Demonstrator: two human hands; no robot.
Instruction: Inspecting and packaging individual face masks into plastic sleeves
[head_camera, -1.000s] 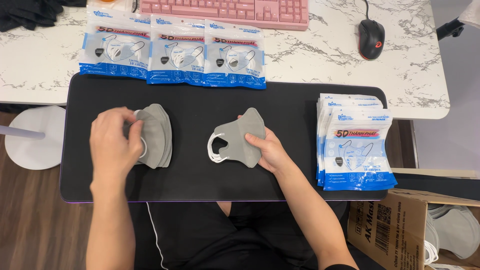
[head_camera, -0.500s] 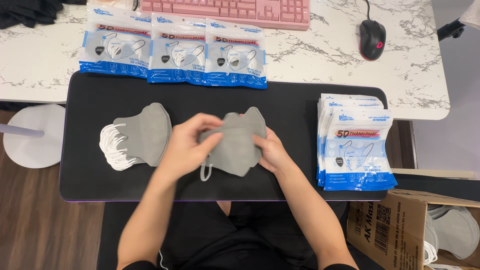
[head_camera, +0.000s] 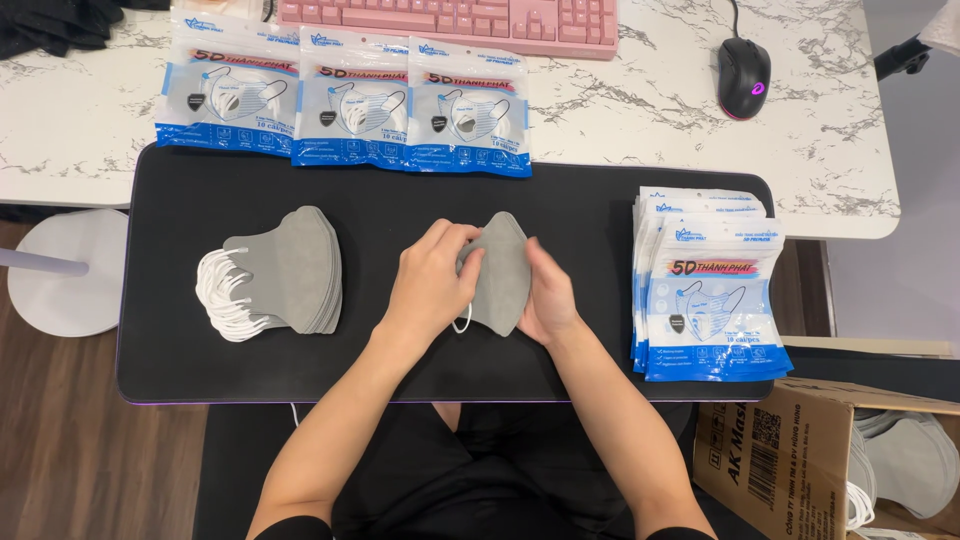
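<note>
A small pile of folded grey face masks stands on edge in the middle of the black mat. My left hand grips its left side, over the white ear loops. My right hand presses against its right side. Both hands squeeze the pile between them. A larger stack of grey masks with white loops fanned to the left lies on the mat's left part, apart from my hands.
Three blue-and-white mask packets lie along the mat's far edge. A stack of the same packets sits at the right end. A pink keyboard and black mouse rest on the marble table. A cardboard box with masks stands bottom right.
My left hand left the stack on the left and came to the middle pile. Both hands have turned that pile more upright and closed in on it.
</note>
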